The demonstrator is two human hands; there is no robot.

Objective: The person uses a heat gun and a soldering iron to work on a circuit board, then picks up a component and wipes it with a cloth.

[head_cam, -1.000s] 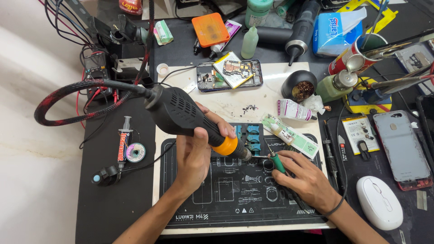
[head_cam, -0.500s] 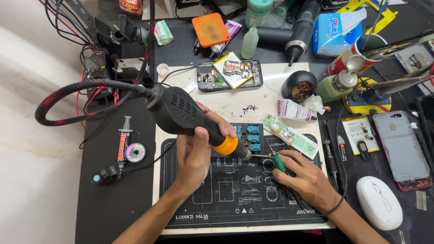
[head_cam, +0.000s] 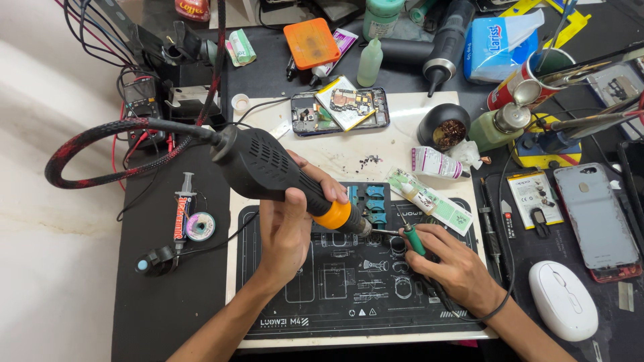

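Over mat (head_cam: pixel 335 302): left hand (head_cam: pixel 288 231) fingers wrapped round hot-air gun (head_cam: pixel 282 175), nozzle aimed lower-right (long axis diagonal); right hand (head_cam: pixel 449 265) pinching tweezers (head_cam: pixel 410 238).

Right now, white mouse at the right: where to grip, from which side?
Grip the mouse across its two long sides, coming from above. It lies flat on the black table, domed, narrow end pointing up-left, with bare table on both flanks. The right hand is nearest but holds a green-handled tool.

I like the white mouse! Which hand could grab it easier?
The right hand, probably. It lies on the mat close to the white mouse, holding only a thin green tool. The left hand is farther away and grips the black hot-air gun.
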